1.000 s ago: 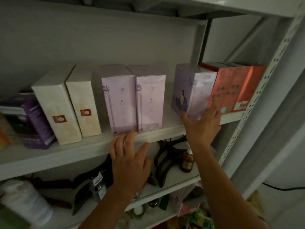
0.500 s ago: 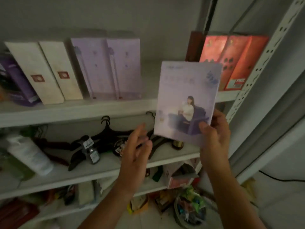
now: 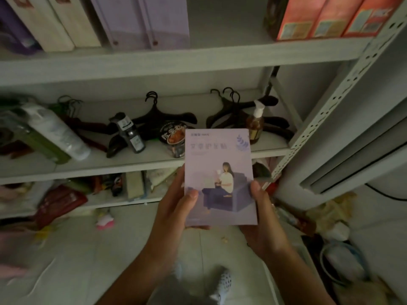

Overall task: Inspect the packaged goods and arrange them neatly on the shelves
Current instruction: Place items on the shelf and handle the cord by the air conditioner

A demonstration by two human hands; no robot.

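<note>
I hold a pale purple box (image 3: 219,175) with a picture of a seated person on its front, face up, in front of the shelves. My left hand (image 3: 176,208) grips its lower left edge, thumb on the front. My right hand (image 3: 262,214) grips the lower right edge the same way. On the top shelf (image 3: 198,60) stand two cream boxes (image 3: 55,23), two lilac boxes (image 3: 143,20) and orange-red boxes (image 3: 326,18), with a gap between the lilac and orange ones.
The middle shelf (image 3: 136,161) holds black hangers (image 3: 163,115), a white bottle (image 3: 57,133) lying down, a dark spray bottle (image 3: 128,134), a noodle cup (image 3: 174,137) and a pump bottle (image 3: 255,124). Lower shelf and floor carry clutter. A perforated upright (image 3: 343,84) bounds the right side.
My right hand pulled the purple box off the top shelf and brought it down toward me. My left hand came over and took its left edge. The view tilted downward.
</note>
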